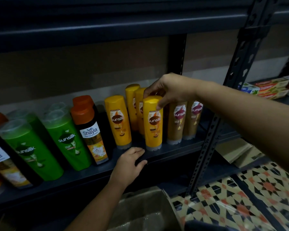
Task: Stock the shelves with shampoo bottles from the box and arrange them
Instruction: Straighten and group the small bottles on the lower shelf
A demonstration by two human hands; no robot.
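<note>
While my left hand point(129, 164) grips the shelf edge point(173, 153) for balance, my right hand point(167, 90) pinches the cap of the yellow Sunsilk bottle point(153, 124) standing at the front; I should turn its label forward, level with its yellow neighbour point(118, 121).

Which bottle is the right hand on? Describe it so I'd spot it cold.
On the dark metal shelf, find the cluster of yellow bottles right of the orange-capped black bottle. It is the front yellow bottle, nearest the edge, with the right hand gripping its cap.
</note>
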